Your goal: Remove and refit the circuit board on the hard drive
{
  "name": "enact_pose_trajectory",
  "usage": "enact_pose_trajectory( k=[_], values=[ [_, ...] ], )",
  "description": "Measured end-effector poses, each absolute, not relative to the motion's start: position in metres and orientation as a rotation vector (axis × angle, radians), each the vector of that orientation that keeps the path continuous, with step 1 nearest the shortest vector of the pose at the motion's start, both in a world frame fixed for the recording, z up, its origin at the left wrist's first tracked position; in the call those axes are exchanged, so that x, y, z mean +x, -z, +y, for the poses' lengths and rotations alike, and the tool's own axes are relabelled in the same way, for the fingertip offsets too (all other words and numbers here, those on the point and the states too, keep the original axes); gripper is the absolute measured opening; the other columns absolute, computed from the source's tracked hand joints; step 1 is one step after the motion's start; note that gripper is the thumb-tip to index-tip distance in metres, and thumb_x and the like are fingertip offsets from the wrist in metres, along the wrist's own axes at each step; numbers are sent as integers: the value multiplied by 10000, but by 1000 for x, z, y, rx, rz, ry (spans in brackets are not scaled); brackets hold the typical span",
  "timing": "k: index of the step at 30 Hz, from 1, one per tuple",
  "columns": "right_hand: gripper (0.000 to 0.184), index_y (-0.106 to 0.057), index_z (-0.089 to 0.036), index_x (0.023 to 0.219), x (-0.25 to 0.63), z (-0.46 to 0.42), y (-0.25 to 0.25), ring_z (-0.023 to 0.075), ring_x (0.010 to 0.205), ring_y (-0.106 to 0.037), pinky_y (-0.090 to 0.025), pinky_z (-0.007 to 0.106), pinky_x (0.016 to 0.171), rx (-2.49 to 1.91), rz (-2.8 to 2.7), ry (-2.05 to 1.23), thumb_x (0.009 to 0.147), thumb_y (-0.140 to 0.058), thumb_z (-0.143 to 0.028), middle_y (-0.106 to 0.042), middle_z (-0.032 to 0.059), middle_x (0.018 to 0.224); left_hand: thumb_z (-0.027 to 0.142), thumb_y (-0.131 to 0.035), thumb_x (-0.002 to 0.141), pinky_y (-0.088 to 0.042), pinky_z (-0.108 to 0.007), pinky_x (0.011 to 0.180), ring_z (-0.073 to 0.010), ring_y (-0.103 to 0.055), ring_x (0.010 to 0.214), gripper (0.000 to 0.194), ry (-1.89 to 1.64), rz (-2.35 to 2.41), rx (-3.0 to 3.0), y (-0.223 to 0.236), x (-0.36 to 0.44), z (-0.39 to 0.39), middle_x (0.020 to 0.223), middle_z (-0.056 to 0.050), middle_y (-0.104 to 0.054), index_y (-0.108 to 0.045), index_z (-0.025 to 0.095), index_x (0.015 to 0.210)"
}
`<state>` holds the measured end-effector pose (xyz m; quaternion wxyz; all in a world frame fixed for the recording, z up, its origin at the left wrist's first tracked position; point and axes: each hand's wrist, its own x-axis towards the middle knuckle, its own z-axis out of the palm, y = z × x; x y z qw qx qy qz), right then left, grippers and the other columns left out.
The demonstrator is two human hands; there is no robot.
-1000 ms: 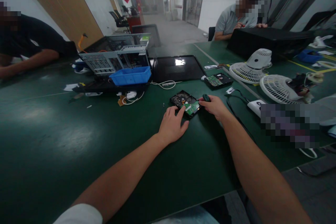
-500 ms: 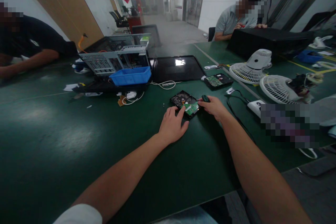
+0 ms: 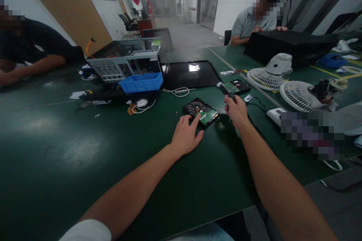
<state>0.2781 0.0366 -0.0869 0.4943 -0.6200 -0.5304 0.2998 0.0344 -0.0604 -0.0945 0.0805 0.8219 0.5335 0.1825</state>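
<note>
A black hard drive (image 3: 200, 110) with a green circuit board lies face up on the green table (image 3: 85, 147). My left hand (image 3: 185, 134) rests flat beside it, the index finger stretched onto the drive's near edge. Just right of the drive my right hand (image 3: 236, 110) is raised off the table, fingers closed round a small dark-handled tool, probably a screwdriver, mostly hidden in the fist.
A second hard drive (image 3: 235, 86) lies farther back. Behind are an open computer case (image 3: 124, 60), a blue bin (image 3: 140, 81) and a black side panel (image 3: 192, 73). Two white fans (image 3: 271, 71) and cables sit on the right. Two other people sit at the table's far sides.
My right hand has lifted off the drive's right corner and moved right and back with the tool. The left hand has stayed put.
</note>
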Motion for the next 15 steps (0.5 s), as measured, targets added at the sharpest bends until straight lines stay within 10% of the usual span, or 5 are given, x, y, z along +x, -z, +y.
enact_pose_trajectory(
  k=[6, 15],
  values=[
    [462, -635, -247, 1189, 264, 20, 67, 204, 931, -703, -549, 316, 830, -1249, -1288, -550, 908, -623, -614, -739, 52, 1018, 457, -549, 988, -460, -531, 1092, -345, -422, 1348, 623, -539, 1595, 2478, 94, 35, -61, 1424, -128, -441, -404, 344, 1584],
    [496, -577, -251, 1210, 256, 11, 59, 206, 886, -726, -562, 310, 732, -1187, -1292, -561, 918, -619, -650, -757, 83, 1086, 478, -526, 999, -458, -543, 1091, -353, -419, 1355, 614, -535, 1593, 2479, 95, 34, -61, 1442, -139, -421, -408, 337, 1585]
  ],
)
